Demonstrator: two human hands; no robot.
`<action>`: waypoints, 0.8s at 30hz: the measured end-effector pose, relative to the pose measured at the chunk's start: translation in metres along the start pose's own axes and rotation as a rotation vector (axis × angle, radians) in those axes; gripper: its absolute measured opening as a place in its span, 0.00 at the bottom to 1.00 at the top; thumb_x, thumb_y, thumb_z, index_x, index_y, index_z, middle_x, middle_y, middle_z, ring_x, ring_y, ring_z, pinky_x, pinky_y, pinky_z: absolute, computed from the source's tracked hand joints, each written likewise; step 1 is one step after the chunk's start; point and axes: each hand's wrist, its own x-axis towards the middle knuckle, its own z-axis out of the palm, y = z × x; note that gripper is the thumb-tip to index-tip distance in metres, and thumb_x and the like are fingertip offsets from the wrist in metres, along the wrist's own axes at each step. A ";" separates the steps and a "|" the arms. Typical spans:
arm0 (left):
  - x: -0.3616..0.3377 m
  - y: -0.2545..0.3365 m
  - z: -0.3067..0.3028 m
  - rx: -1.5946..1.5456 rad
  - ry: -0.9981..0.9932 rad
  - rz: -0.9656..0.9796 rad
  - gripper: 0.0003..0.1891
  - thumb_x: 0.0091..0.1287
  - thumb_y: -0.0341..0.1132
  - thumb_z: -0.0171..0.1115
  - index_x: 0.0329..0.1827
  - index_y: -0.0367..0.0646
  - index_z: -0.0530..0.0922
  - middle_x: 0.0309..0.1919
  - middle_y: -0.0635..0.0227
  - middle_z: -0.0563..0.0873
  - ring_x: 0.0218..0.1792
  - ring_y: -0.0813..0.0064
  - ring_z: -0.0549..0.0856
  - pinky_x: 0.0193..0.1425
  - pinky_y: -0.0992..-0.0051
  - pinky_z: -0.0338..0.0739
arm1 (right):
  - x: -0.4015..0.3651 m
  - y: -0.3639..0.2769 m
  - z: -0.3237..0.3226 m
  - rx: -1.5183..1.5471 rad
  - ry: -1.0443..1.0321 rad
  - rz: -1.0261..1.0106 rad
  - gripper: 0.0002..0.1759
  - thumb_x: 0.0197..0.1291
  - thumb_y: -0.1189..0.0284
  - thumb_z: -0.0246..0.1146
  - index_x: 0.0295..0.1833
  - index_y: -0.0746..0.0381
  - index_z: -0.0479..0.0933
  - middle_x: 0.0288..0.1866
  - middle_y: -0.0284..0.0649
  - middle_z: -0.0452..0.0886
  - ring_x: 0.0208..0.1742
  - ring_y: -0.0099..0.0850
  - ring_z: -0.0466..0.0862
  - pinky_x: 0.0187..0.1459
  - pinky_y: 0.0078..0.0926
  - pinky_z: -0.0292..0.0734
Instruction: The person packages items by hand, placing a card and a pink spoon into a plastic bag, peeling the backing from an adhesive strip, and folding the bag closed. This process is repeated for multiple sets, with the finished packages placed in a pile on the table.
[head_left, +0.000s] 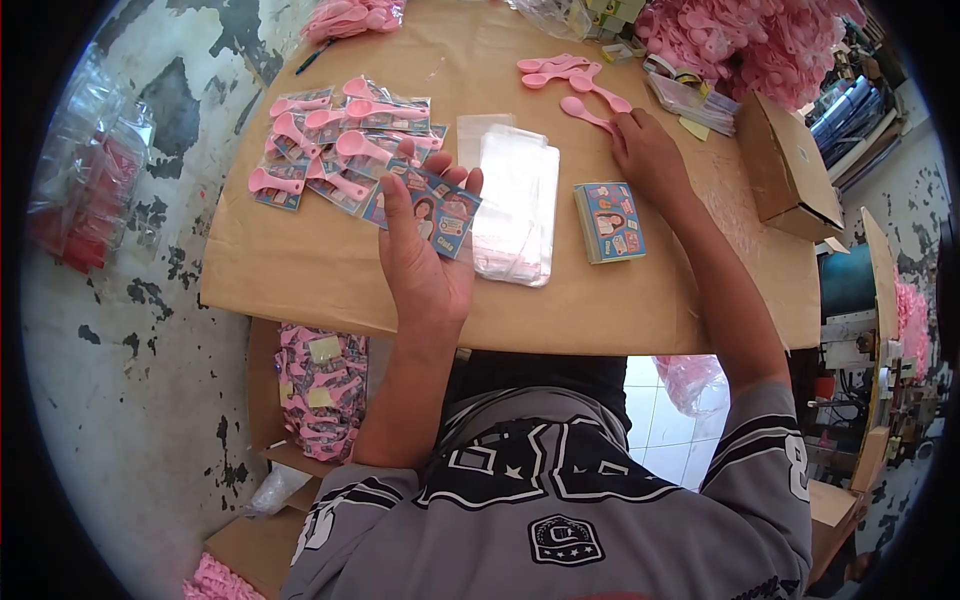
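My left hand [430, 275] is palm up and holds a blue printed card [436, 215] under its thumb. At the upper right, my right hand [645, 150] reaches to a pink spoon [585, 113], its fingertips at one end of it. Several more pink spoons [555, 68] lie just beyond. Clear plastic bags [518, 205] are stacked between my hands. Right of them sits a stack of blue cards [610, 222]. On the left is a pile of bagged cards with pink spoons [350, 140].
A brown box [790, 170] stands at the table's right edge, below a heap of pink spoons [745, 40]. Tape and plastic packs [690, 100] lie beside it. A pen [314, 58] is at the back left. Below the table, a carton holds packed pink items [322, 395].
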 end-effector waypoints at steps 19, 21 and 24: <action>0.005 -0.011 -0.010 0.075 -0.040 -0.013 0.26 0.82 0.49 0.62 0.73 0.41 0.74 0.49 0.65 0.86 0.51 0.71 0.86 0.72 0.62 0.81 | -0.110 -0.150 -0.116 1.375 -0.495 0.569 0.18 0.75 0.74 0.68 0.67 0.69 0.81 0.52 0.33 0.88 0.49 0.18 0.84 0.53 0.19 0.80; -0.003 -0.014 -0.005 0.074 -0.047 -0.075 0.27 0.82 0.50 0.61 0.74 0.42 0.72 0.49 0.65 0.86 0.50 0.72 0.86 0.70 0.59 0.83 | -0.105 -0.159 -0.114 1.448 -0.380 0.563 0.19 0.75 0.75 0.68 0.67 0.69 0.81 0.53 0.35 0.88 0.50 0.19 0.85 0.54 0.20 0.80; -0.012 -0.017 0.003 0.089 -0.049 -0.117 0.29 0.82 0.54 0.60 0.75 0.43 0.71 0.49 0.65 0.84 0.50 0.73 0.85 0.68 0.58 0.84 | -0.102 -0.166 -0.113 1.585 -0.274 0.540 0.18 0.74 0.77 0.69 0.65 0.70 0.81 0.54 0.38 0.89 0.52 0.20 0.85 0.55 0.20 0.80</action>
